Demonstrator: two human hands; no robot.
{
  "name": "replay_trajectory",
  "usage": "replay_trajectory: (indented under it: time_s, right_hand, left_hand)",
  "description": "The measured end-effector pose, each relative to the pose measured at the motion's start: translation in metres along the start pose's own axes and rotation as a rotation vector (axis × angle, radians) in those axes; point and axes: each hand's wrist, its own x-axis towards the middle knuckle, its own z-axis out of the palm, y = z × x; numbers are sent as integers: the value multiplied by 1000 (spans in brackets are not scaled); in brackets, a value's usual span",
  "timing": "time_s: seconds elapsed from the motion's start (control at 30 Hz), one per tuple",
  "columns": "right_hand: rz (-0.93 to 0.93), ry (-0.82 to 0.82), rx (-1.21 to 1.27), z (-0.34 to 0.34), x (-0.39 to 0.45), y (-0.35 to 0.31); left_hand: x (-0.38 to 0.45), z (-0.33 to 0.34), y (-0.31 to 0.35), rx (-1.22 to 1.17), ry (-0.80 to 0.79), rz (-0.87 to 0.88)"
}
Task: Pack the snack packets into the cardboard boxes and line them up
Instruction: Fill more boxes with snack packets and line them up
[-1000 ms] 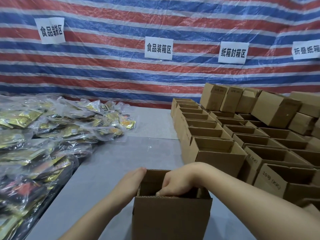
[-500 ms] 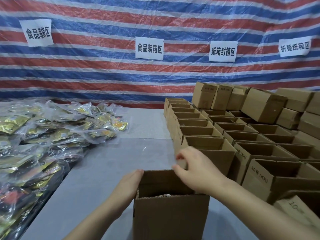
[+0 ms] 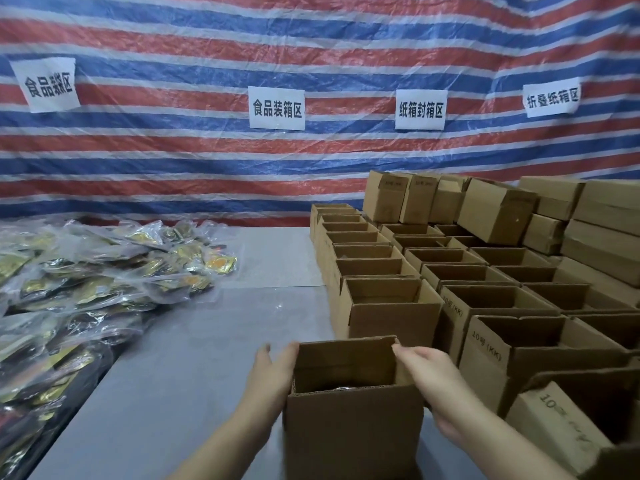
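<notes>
Head view shows the left hand (image 3: pixel 273 372) and right hand (image 3: pixel 433 379), fingers straight, pressing both sides of the open cardboard box (image 3: pixel 353 431) on the table (image 3: pixel 194 341).

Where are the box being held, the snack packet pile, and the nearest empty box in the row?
held box (image 3: pixel 349 431), head view, on its front wall.
snack packet pile (image 3: pixel 86 289), head view, on the heap's middle.
nearest empty box (image 3: pixel 394 317), head view, on its front wall.
</notes>
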Motion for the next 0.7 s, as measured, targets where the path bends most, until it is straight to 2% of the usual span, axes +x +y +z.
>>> replay_trajectory:
  time_s: [0.07,0.13,0.17,0.37,0.43,0.6,0.7]
  right_hand:
    - [22,77,75,-6,0,12]
    - [94,51,152,-8,0,22]
    - [121,52,196,-8,0,25]
    - [99,160,280,-30,18,31]
    - [83,196,281,-36,30,32]
    - [55,279,284,-43,55,29]
    - [30,316,322,-41,65,28]
  left_hand:
    - [-5,8,-2,60,-20,-142]
    - [-14,19,1,28,-190,-270]
    - [-15,26,2,-10,-221,-281]
    - [5,77,19,-116,-299,-126]
    - [15,93,26,-151,-313,-136]
    - [39,121,33,-201,-227,-177]
    - [47,127,35,-170,-263,-186]
